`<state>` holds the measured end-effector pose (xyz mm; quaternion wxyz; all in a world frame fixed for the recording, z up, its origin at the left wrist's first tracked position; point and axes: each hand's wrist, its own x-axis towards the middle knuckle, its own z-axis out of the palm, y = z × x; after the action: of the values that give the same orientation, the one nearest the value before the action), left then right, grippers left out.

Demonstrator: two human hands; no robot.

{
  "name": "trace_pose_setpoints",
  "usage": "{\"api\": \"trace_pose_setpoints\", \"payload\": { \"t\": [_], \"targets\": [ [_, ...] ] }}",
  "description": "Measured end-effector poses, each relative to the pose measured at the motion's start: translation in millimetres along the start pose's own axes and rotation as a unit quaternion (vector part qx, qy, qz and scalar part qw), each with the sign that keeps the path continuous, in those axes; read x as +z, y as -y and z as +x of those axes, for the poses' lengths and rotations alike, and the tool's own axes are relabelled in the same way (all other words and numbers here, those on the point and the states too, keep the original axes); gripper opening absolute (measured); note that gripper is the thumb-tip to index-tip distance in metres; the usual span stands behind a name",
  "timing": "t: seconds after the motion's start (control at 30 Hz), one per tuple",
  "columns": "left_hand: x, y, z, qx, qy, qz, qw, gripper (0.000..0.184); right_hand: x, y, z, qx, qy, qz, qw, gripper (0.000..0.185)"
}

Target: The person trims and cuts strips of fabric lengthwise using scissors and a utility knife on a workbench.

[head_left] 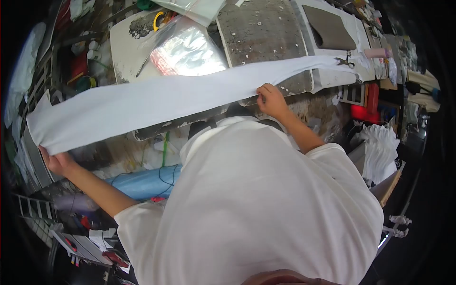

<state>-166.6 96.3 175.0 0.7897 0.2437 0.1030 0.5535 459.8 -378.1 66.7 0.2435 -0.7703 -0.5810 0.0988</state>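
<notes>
A long strip of white cloth (142,102) stretches across the work table from the far left to the right side. My left hand (58,163) is closed on its lower left corner. Near the middle of the strip's front edge, my right hand (271,100) pinches the cloth between thumb and fingers. Dark-handled scissors (346,61) lie on white material by the strip's right end. Behind the strip is a stack of clear plastic bags (190,52) with red print.
A worn dark board (263,33) lies behind the cloth, with a folded grey-brown sheet (330,28) to its right. Yellow-handled scissors (158,21) are at the back. A blue roll (145,183) lies below the table edge. White cloths (380,152) fill a box at right.
</notes>
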Motion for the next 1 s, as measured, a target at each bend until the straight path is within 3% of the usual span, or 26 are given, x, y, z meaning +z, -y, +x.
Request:
{"api": "trace_pose_setpoints", "payload": {
  "t": [0.07,0.13,0.27,0.47,0.57,0.63,0.7,0.8,1.0],
  "targets": [
    [-10.1,7.9,-7.6,0.0,-0.003,-0.01,1.0,0.049,0.9,-3.6,-3.0,0.006,-0.02,0.001,1.0,0.013],
    [0.9,36.0,-15.7,0.101,-0.205,0.149,0.962,0.048,3.0,-4.8,-4.6,0.011,-0.032,0.004,0.999,0.013],
    [3.7,57.0,-16.0,0.113,-0.259,0.129,0.95,0.047,-1.5,-1.9,-0.2,0.009,-0.004,0.005,1.0,0.017],
    [-21.7,33.4,31.7,0.002,-0.174,0.091,0.981,0.048,15.0,-58.9,19.9,0.025,0.055,-0.112,0.992,0.02],
    [47.1,68.0,49.9,0.032,-0.24,0.153,0.958,0.048,2.8,-77.7,31.3,0.027,0.096,-0.168,0.981,0.022],
    [50.2,63.9,55.8,0.03,-0.214,0.145,0.966,0.049,-8.6,-86.6,31.8,0.027,0.095,-0.169,0.981,0.02],
    [46.3,56.0,53.5,0.102,-0.223,0.153,0.957,0.049,-22.2,-88.1,28.1,0.014,0.004,-0.16,0.987,0.018],
    [12.9,41.5,24.6,0.154,-0.207,0.156,0.954,0.05,-28.3,-78.3,-0.5,0.025,-0.032,-0.165,0.985,0.016],
    [-132.9,51.0,-25.8,0.096,-0.333,0.15,0.926,0.052,3.3,-90.8,-34.9,0.092,-0.066,-0.178,0.977,0.015]
  ]
}}
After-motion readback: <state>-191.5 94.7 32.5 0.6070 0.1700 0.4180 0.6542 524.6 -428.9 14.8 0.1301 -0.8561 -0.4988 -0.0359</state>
